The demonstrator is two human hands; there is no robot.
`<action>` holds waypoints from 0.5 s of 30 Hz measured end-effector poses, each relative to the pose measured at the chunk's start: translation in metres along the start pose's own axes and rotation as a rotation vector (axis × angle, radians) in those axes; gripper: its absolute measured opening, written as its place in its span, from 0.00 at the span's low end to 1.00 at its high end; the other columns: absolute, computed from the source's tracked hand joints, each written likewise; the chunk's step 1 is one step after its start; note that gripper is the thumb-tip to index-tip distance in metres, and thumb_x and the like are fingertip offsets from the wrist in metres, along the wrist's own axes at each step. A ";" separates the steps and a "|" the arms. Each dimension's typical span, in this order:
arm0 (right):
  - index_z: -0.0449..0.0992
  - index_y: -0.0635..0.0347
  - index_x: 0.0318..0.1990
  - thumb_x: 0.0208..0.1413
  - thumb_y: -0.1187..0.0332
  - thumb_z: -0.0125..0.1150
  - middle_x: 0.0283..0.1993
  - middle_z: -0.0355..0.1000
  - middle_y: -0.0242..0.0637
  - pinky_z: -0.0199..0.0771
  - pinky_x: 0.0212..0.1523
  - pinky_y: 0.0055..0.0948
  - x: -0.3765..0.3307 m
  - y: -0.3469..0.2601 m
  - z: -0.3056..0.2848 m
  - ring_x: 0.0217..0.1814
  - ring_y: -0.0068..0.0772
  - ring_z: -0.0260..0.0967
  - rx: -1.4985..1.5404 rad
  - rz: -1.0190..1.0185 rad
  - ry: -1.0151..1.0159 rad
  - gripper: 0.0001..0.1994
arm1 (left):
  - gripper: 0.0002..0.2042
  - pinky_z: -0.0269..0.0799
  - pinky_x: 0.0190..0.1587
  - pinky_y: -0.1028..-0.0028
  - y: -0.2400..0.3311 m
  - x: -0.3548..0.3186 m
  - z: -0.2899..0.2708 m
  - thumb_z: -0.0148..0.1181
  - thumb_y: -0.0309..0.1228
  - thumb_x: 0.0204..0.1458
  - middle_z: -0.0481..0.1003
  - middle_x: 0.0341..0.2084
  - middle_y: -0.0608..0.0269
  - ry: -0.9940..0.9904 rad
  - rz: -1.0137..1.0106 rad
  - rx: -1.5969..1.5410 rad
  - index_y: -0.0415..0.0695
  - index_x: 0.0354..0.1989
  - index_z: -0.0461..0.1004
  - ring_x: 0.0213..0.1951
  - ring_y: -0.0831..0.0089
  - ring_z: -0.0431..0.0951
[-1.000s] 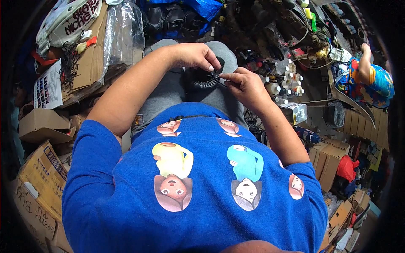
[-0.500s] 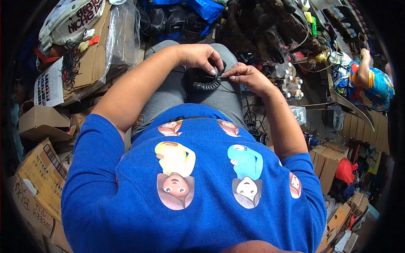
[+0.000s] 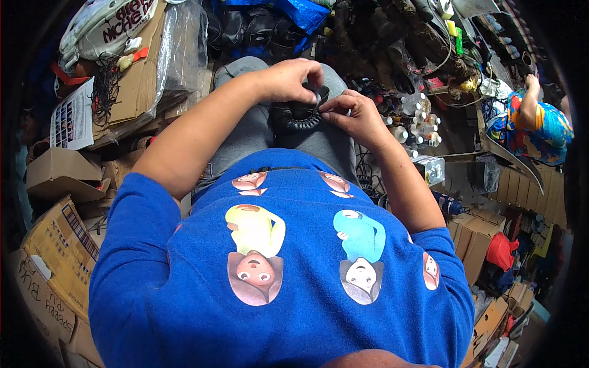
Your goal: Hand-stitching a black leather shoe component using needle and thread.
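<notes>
Over the knees of the gray trousers (image 3: 245,138), a black piece (image 3: 299,123) with a ribbed, curved rim rests between the thighs, both hands at its far side. The left hand (image 3: 298,81) comes in from the left with its knuckles raised, its thumb at the upper edge of the piece and its fingers curled above; whether this grip is closed on the piece I cannot tell, the fingers hiding the spot. The right hand (image 3: 354,116) is at the piece's right edge, its grip closed in a pinch of thumb and forefinger; what lies between those tips is probably something thin, but it is too small to make out. The blue shirt (image 3: 307,245), printed with cartoon figures, fills the lower part of the view. Right of the right hand stands a cluster of bottles (image 3: 411,104), near it but apart. Farther right is another person (image 3: 540,132) in bright patterned clothes, one arm raised. Beyond the knees lies a blue tarp (image 3: 300,15). To the left, clear plastic (image 3: 184,55) covers part of some flat cardboard (image 3: 138,92), with black cords (image 3: 105,98) on it and a white bag (image 3: 104,40) behind. Below these sits an open box (image 3: 61,172); at far right hangs a red bag (image 3: 501,253).
</notes>
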State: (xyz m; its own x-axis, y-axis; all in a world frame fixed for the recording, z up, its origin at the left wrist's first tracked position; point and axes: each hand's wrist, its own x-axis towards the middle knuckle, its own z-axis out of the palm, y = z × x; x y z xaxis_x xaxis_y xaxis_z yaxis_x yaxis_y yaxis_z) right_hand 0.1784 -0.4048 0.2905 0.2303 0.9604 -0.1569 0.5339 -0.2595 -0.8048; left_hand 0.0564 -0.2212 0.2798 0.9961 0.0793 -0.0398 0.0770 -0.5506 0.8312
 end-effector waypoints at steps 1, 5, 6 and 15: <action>0.80 0.56 0.37 0.45 0.73 0.66 0.30 0.67 0.30 0.66 0.35 0.22 -0.002 0.002 0.000 0.33 0.20 0.65 0.000 0.001 0.003 0.09 | 0.13 0.64 0.50 0.71 -0.002 -0.004 0.000 0.57 0.20 0.42 0.73 0.37 0.58 -0.002 0.002 0.000 0.40 0.39 0.74 0.45 0.66 0.71; 0.80 0.52 0.39 0.46 0.72 0.65 0.26 0.64 0.30 0.65 0.34 0.23 -0.010 -0.001 0.000 0.32 0.23 0.65 -0.051 -0.009 0.032 0.10 | 0.20 0.65 0.49 0.68 0.006 -0.046 0.007 0.47 0.13 0.37 0.69 0.35 0.55 0.211 0.040 0.120 0.44 0.40 0.74 0.43 0.59 0.70; 0.80 0.51 0.39 0.46 0.73 0.64 0.25 0.63 0.31 0.65 0.33 0.24 -0.013 -0.004 0.001 0.31 0.25 0.65 -0.123 -0.033 0.051 0.11 | 0.18 0.65 0.48 0.66 0.010 -0.056 0.007 0.49 0.14 0.39 0.69 0.34 0.55 0.205 -0.018 0.104 0.45 0.39 0.75 0.41 0.61 0.71; 0.79 0.49 0.44 0.48 0.75 0.60 0.28 0.62 0.32 0.63 0.36 0.25 -0.020 -0.004 0.003 0.33 0.28 0.63 -0.149 -0.011 0.044 0.15 | 0.06 0.65 0.35 0.69 0.011 -0.077 0.028 0.64 0.27 0.40 0.67 0.23 0.63 0.480 -0.034 0.403 0.48 0.29 0.79 0.31 0.65 0.71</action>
State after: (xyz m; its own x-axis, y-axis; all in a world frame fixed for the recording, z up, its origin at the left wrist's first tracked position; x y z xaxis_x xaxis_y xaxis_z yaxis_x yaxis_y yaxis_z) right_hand 0.1692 -0.4232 0.2947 0.2574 0.9587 -0.1207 0.6508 -0.2644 -0.7117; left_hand -0.0178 -0.2570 0.2764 0.8693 0.4146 0.2690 0.2117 -0.8042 0.5554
